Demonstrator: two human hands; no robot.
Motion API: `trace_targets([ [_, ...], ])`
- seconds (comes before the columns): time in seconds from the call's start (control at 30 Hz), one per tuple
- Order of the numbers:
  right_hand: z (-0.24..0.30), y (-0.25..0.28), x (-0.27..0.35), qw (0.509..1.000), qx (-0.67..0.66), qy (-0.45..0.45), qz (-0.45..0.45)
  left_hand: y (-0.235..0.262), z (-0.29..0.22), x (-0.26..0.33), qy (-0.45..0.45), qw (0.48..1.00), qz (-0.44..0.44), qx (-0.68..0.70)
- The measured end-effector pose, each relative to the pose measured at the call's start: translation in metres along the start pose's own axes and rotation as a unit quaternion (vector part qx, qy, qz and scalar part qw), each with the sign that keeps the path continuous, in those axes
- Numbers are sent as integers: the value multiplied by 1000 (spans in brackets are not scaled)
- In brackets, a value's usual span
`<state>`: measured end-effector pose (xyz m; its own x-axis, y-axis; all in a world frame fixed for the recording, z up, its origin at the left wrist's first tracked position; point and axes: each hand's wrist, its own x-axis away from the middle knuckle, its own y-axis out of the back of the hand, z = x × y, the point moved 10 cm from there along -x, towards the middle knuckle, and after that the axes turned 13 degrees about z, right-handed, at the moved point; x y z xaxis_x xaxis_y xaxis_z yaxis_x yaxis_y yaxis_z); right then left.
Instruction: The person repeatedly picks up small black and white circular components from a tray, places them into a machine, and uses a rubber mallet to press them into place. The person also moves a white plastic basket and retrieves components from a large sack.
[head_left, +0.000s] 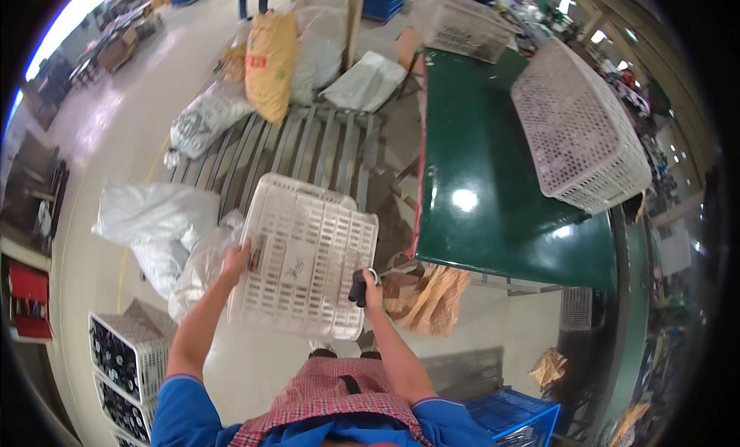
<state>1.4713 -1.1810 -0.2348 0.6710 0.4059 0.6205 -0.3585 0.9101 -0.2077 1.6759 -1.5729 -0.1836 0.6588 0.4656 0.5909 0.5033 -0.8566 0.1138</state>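
Observation:
A white slotted plastic crate (297, 266) is held tilted in front of my body, a slotted face toward me. My left hand (237, 260) is closed on its left edge. At the crate's right edge, my right hand (372, 291) is closed around a small black part (357, 288) with a pale ring near its top. That hand lies against the crate's edge; whether its fingers also grip the crate is hidden.
A green-topped table (478, 169) at right bears a large white crate (578, 123). Ahead is a slatted metal rack (308, 150) with sacks, including a yellow sack (270, 65). Stacked crates of black parts (127, 362) stand lower left; a blue crate (516, 416) lower right.

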Motion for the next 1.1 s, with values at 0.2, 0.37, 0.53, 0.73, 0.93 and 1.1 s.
trace_targets([
  [0.2,56,-48,90,985,-97,-22,144,58,-59,87,-51,996,-68,22],
  [0.37,170,-63,179,978,59,158,122,75,-110,151,-76,996,-32,40],
  [0.53,241,-85,176,978,32,170,121,44,-139,146,-76,995,-32,47],
  [0.73,299,-107,205,958,37,184,215,78,-221,208,-135,986,-51,85],
  [0.93,368,-121,251,926,-19,245,285,62,-283,271,-177,963,-37,198],
  [1.1,410,-88,293,906,-46,287,308,14,-353,372,-262,944,-47,194],
])
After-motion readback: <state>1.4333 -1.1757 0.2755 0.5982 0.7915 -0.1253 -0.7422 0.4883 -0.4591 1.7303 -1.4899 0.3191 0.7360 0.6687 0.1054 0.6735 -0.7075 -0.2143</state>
